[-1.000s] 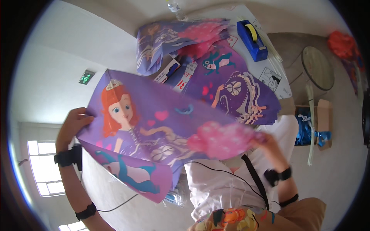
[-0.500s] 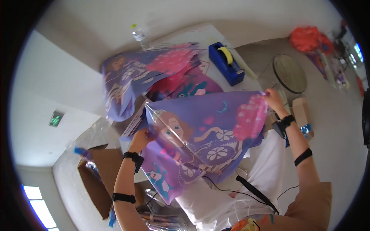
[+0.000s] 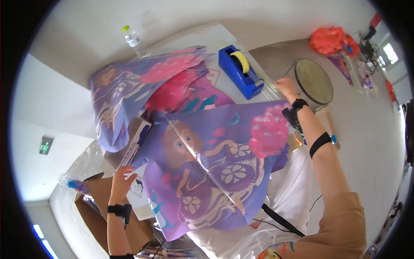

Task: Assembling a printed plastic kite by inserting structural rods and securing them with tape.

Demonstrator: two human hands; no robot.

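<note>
Standing beside a plain wall (image 3: 185,15), the table (image 3: 209,39) (pale-topped) bears purple sheets (image 3: 220,168).

The scene was viewed from the person's head, through the left of two fisheye cameras worn side by side. The view was directed downward, with a purple printed sheet (image 3: 241,172) placed near its middle at close range. The left hand (image 3: 123,183) and the right hand (image 3: 286,87) were both taken in. Beyond the sheet, the white table (image 3: 215,39) was seen aslant; the floor (image 3: 366,151) was shown farther off, at the right, toward a dark, curved rim.
</note>
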